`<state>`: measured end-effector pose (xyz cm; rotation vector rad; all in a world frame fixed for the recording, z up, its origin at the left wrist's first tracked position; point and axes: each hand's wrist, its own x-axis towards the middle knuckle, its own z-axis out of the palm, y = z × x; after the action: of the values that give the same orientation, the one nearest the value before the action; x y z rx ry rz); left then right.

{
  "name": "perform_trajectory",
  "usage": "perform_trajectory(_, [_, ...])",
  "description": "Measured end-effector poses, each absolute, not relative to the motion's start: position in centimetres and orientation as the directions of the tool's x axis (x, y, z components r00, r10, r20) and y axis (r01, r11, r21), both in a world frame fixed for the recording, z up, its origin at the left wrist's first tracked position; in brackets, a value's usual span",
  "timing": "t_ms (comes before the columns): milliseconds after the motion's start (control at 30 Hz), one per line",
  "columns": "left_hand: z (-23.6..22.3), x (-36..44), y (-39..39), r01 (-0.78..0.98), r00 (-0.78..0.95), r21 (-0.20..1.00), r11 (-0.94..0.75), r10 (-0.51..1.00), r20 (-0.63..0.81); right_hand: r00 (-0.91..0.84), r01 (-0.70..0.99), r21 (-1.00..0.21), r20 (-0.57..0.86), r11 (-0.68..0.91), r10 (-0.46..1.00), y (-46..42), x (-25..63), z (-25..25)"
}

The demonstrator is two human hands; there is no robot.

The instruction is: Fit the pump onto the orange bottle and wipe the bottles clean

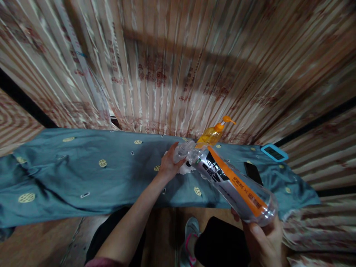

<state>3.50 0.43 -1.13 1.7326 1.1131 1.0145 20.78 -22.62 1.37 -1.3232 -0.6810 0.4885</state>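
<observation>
A large clear plastic bottle (233, 185) with a silver and orange label lies tilted across the view, its base toward me on the right. My right hand (264, 237) grips that base from below. At the bottle's narrow end, my left hand (170, 163) is closed around a clear, crinkled plastic piece (182, 150); whether this is part of the bottle or separate, I cannot tell. Something white and crumpled, like tissue (185, 168), shows beneath it. Just behind stands a yellow pump bottle (210, 135) with an orange pump head, partly hidden by the large bottle.
A blue-green patterned cloth (83, 167) covers the narrow table. Toward its right end lie a dark phone-like slab (253, 173) and a light-blue framed device (274, 152). Striped, printed sheeting (167, 74) hangs close behind and at both sides.
</observation>
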Motion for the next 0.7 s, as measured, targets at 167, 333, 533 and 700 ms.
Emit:
perform_trajectory(167, [-1.1,3.5,0.2,0.273,0.279,0.915,-0.297,0.935,0.22,0.71,0.069,-0.982,0.172,0.176,0.682,-22.9,20.8,1.1])
perform_trajectory(333, [-1.3,3.4,0.1,0.255,0.286,0.916,-0.31,0.929,0.234,0.72,0.041,-0.986,0.141,0.161,0.679,-23.0,20.5,1.0])
perform_trajectory(533, [-1.3,3.4,0.1,0.276,0.276,0.914,-0.299,0.935,0.222,0.721,0.035,-0.986,0.138,0.163,0.679,-23.3,21.3,-0.2])
perform_trajectory(700, [-1.3,3.4,0.1,0.271,0.276,0.916,-0.297,0.935,0.221,0.709,0.03,-0.994,0.094,0.104,0.698,-23.6,20.7,0.6])
